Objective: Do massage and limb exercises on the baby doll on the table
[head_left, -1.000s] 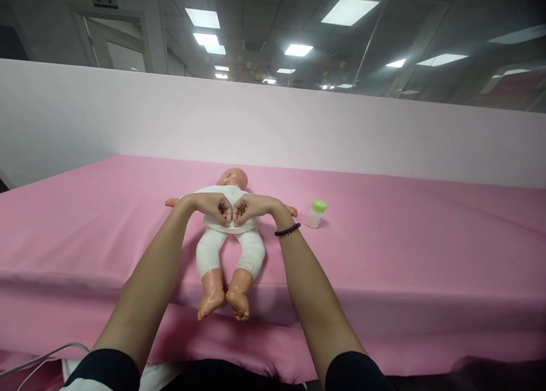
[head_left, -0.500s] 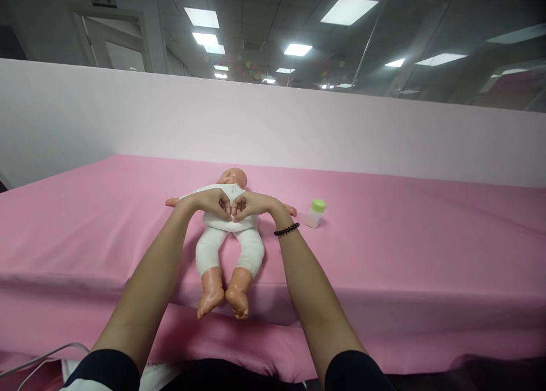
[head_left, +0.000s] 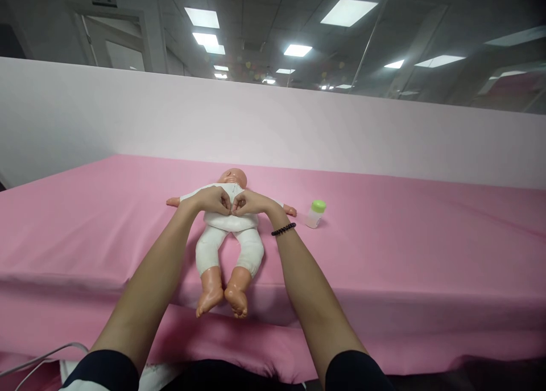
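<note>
A peach plastic baby doll [head_left: 230, 223] in a white cloth onesie [head_left: 209, 251] lies face-up, head at twelve o'clock, feet at six.

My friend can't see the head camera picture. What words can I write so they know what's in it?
The left hand and right hand meet on the white suit of a baby doll lying on its back on a pink-covered table. A black bead bracelet circles the right wrist, and a small bottle with a green cap stands beside the doll's hand.
</note>
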{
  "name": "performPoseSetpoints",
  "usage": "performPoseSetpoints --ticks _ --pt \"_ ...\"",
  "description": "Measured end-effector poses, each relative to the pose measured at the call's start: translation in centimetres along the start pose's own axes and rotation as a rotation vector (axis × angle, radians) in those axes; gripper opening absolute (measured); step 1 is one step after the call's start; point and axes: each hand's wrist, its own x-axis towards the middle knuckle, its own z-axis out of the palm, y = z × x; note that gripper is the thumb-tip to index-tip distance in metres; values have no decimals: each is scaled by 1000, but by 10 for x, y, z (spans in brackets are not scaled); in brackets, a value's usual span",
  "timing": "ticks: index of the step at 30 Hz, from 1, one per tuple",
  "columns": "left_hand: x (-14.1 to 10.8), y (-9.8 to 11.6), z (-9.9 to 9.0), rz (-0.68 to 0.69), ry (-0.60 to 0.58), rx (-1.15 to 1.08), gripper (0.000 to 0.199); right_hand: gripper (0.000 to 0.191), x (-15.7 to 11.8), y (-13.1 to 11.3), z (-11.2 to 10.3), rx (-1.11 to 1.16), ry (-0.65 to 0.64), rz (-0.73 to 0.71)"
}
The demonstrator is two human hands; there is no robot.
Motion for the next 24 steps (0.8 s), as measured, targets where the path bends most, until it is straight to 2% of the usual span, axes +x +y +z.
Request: performPoseSetpoints --ticks 4,10,12,17,19,22,24 --pt "2 4 4 18 -41 72 14 5 3 0 5 -15 8 24" --pt "3 5 5 -11 134 85 18 7 3 5 3 6 116 1" --pt "2 7 7 -23 152 115 17 2 6 10 6 3 141 2" --pt "0 13 10 -24 100 152 10 20 16 18 14 -42 130 -32" --pt "2 11 11 -13 150 150 11 22 16 18 14 -32 190 -30" --pt "7 8 13 -9 306 178 15 24 14 18 14 -76 366 10" --pt "10 7 16 -33 351 212 17 21 14 19 16 -138 435 52"
